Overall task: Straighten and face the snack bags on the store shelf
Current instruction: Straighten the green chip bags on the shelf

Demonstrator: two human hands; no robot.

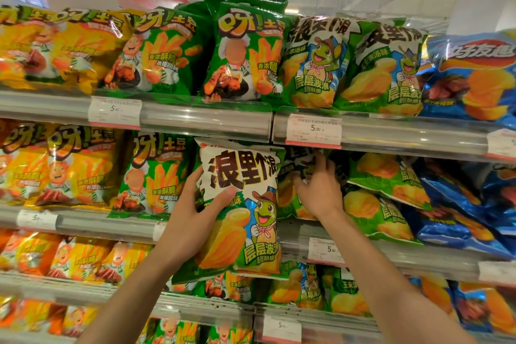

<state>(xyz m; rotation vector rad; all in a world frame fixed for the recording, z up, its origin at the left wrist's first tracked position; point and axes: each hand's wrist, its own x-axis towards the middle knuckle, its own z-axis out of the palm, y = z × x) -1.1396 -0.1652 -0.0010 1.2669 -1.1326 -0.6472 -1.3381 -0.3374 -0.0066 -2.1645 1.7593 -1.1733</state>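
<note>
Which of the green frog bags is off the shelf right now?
The frog bag in the left hand, held upright before the second shelf; the others sit or lie on shelves.

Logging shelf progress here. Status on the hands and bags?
Left hand gripping green wavy-chip bag, held out front of shelf. Right hand in the slot, on bags behind. Slumped bags to the right lie tilted.

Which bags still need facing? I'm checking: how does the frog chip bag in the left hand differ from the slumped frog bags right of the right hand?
The held frog bag stands upright, front facing out; the slumped frog bags lie tilted, tops leaning back. The held bag is off the shelf in the left hand; the slumped ones rest on it, untouched by the right hand. Both share green wavy-chip packaging.
</note>
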